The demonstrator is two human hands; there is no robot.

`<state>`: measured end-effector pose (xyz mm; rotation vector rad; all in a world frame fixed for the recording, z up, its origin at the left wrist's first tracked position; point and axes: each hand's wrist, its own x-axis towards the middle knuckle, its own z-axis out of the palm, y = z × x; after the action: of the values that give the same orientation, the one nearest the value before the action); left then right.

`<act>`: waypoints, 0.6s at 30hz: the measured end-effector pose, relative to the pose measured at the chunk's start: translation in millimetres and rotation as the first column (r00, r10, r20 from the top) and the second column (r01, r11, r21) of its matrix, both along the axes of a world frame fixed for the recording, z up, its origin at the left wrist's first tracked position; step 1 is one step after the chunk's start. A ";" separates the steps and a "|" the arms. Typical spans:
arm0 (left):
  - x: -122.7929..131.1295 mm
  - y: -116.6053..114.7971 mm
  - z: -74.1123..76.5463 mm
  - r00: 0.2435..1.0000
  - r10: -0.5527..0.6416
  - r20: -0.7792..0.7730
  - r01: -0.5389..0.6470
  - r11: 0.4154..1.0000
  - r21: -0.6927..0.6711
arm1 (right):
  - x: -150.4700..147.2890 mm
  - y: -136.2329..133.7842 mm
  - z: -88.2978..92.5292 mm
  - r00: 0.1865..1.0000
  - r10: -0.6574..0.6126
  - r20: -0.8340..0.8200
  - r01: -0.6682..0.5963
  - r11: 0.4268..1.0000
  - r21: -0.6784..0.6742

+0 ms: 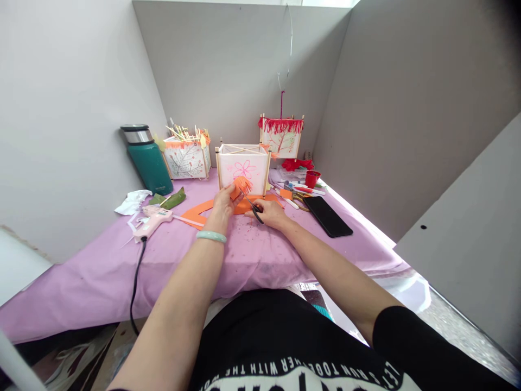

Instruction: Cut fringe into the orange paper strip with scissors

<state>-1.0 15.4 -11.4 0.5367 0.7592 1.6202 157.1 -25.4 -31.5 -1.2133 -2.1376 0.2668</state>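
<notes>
My left hand, with a pale green bangle at its wrist, grips a piece of orange paper whose upper edge is cut into a thin fringe. My right hand is closed round black-handled scissors, and their blades point up-left at the fringed paper. Under and behind the hands, more orange paper lies on the purple cloth. Just behind stands a white paper lantern with a stick frame and a pink flower drawing, its lower part partly covered by the held paper.
A green bottle, a decorated box of sticks and a pink glue gun with a black cord are left. On the right are a black phone, markers and a red cup. A red-fringed lantern hangs behind.
</notes>
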 end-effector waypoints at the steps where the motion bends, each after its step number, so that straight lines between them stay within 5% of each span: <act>1: 0.1 -0.6 0.1 1.000 -0.002 -0.002 0.002 1.000 0.003 | 0.1 0.0 -0.1 1.000 0.002 -0.003 -0.002 1.000 0.000; 18: 1.3 -3.2 1.3 1.000 0.000 -0.009 0.001 1.000 0.011 | -0.4 5.1 -3.5 0.999 -0.034 0.003 0.034 0.999 0.018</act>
<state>0.2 12.2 -10.0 0.5520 0.7568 1.6234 156.7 -20.2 -35.0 -1.2395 -2.1153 0.2304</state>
